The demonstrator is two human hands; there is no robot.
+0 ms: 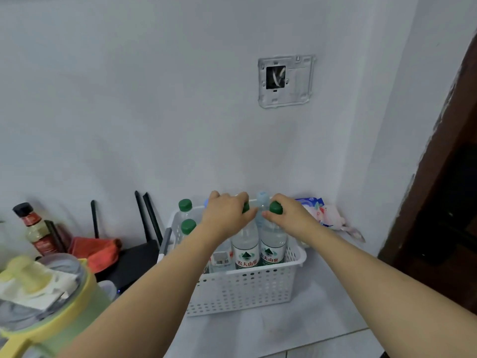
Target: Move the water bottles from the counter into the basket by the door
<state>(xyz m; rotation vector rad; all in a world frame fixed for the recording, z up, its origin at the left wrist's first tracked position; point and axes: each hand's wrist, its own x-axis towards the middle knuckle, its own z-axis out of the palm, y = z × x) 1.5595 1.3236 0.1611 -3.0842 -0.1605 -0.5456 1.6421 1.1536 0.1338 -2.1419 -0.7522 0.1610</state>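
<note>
Yellow-lidded jug (44,301) left of white basket (242,288); left hand (227,215) and right hand (289,215) each gripping a green-capped bottle's cap inside basket.

Blurred yellow-lidded jug (46,301), cut off bottom-left

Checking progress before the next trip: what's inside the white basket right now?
The white basket holds upright water bottles: two with green caps at the left, and two at the front, their tops gripped by the left hand and right hand. A pale-capped bottle shows behind. Arms hide the rest.
</note>
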